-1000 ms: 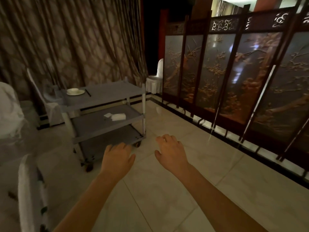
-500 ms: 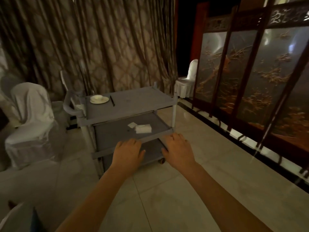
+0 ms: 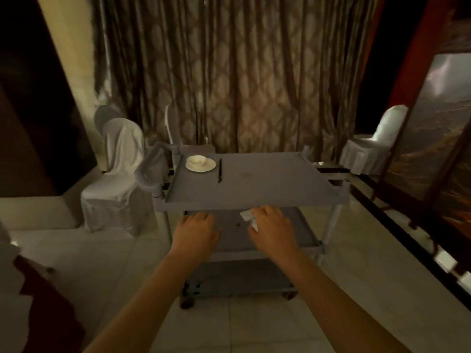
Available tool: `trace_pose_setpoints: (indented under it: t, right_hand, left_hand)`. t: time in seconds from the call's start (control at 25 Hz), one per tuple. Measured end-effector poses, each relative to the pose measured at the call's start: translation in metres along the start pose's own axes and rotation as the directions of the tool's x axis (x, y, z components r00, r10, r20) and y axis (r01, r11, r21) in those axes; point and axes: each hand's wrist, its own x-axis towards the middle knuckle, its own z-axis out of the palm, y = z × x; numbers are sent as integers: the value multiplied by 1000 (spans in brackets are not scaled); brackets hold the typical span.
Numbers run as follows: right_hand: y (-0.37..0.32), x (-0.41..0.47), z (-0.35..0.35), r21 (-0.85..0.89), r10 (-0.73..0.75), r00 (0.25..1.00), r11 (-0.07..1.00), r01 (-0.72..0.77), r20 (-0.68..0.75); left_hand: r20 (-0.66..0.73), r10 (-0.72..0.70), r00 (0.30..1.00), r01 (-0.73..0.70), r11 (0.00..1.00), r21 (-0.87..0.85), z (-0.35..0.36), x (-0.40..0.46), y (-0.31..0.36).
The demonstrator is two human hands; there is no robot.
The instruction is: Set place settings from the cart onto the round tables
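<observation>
A grey three-shelf cart (image 3: 254, 197) carried a white bowl (image 3: 196, 160) on a saucer (image 3: 201, 165), black chopsticks (image 3: 220, 170) beside. Left hand (image 3: 197, 234) and right hand (image 3: 274, 229) hovered relaxed, empty, over white napkins (image 3: 246, 215) on the middle shelf.

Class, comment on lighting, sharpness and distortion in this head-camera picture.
Head view: dim, warm light; soft throughout; wide-angle bending leans the pillar and screen at the edges; cart centre is clearest, bowl brightest; corners fall into black.
</observation>
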Motion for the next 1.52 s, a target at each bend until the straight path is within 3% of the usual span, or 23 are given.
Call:
trace_pose_setpoints:
  t: [0.36,0.6,0.84,1.04,1.28,1.4,1.52]
  right_hand:
    - [7,193,73,39,-65,995,997,63,69]
    - [-2,326,100,7,-86,994,996,86,66]
    - [16,424,153,1,-63,986,998,64,153]
    - [28,504,213,-28,-133,964,989,143,231]
    - [44,580,278,14,-49,908,999,48,415]
    - [54,599,315,-3,44,834,999,-51,549]
    - [58,602,340,-37,102,756,994,-102,647]
  left_hand:
    - [-32,-139,990,138,990,-21,59,155,-87]
    - [-41,-142,989,143,990,16,75,275,-146]
    - [43,-219,975,217,976,30,122,346,-185]
    - [77,-337,938,331,940,83,167,403,-219]
    - [181,-594,784,607,795,-21,232,451,-248]
    - [271,-759,592,806,555,-208,265,463,-251]
    - [401,-814,421,879,256,-403,290,472,-246]
